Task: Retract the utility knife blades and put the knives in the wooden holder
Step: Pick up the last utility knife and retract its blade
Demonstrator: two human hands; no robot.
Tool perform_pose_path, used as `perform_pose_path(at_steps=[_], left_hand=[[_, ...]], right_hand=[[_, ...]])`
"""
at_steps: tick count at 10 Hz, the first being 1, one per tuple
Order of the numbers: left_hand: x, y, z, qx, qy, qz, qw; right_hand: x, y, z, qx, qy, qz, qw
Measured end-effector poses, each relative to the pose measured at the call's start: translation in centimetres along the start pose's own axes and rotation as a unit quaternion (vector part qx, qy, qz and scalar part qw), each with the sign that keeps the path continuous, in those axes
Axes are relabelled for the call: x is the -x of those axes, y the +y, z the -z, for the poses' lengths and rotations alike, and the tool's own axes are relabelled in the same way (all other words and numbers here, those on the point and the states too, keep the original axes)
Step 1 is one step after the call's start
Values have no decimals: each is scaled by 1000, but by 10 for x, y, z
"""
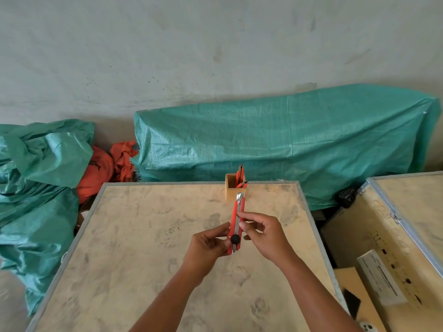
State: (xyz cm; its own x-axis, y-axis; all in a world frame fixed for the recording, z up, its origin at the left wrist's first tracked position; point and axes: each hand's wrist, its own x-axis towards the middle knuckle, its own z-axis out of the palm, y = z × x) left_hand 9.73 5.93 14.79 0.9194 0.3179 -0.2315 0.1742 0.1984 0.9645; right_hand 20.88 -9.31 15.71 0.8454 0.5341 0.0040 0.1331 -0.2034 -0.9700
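A red utility knife [239, 209] with a metal rail and a black round knob is held above the wooden board, tip pointing away from me. My left hand [206, 248] grips its lower end near the knob. My right hand [266, 233] pinches the middle of its body from the right. No blade sticks out past the metal tip that I can make out. The small wooden holder [231, 191] stands at the board's far edge, just beyond the knife's tip, with other red knives [240, 176] standing in it.
The work surface is a dusty plywood crate lid [143, 248] with a metal rim. To the right an open wooden crate [374, 236] holds a white box [381, 279]. Green tarps [275, 140] and orange cloth [105, 168] lie behind, against a grey wall.
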Motion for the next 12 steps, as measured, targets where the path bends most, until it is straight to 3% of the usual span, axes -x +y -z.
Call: perform_pose_path(at_steps=[2, 4, 5, 7, 8, 10, 12], left_hand=[[-80, 12, -5, -37, 0, 10, 999], [-183, 25, -3, -46, 12, -17, 999], [-226, 22, 1, -114, 36, -23, 993], [-279, -12, 13, -319, 11, 64, 945], [-288, -27, 11, -311, 12, 94, 946], [-293, -43, 9, -262, 17, 82, 961], [-290, -42, 8, -241, 25, 72, 968]], right_hand=[[-79, 10, 20, 40, 8, -22, 999], [-176, 24, 34, 47, 46, 12, 998], [-215, 38, 31, 74, 88, 27, 993], [-250, 74, 15, 159, 136, 64, 976], [-253, 90, 6, 184, 112, 61, 975], [-253, 105, -2, 233, 87, 86, 965], [-245, 105, -2, 222, 88, 58, 969]])
